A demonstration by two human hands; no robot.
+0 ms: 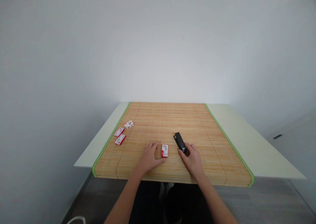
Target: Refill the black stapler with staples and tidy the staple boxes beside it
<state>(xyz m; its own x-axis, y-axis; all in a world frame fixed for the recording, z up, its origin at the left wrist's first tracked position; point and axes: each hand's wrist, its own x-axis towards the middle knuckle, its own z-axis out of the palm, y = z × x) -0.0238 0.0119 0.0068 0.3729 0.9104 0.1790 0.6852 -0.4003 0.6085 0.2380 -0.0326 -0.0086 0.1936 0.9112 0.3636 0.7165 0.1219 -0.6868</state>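
Observation:
A small red and white staple box (164, 150) lies on the bamboo mat (170, 122) near its front edge. My left hand (148, 157) rests flat on the mat just left of that box, fingers spread, thumb close to it. A black stapler (180, 141) lies to the right of the box, pointing away and to the left. My right hand (192, 159) lies at the stapler's near end, with fingers curled around that end.
Three more small red and white boxes (122, 133) lie near the mat's left, green-trimmed edge. The mat covers a pale table (242, 135) set against a white wall. A dark floor shows below the table's front edge.

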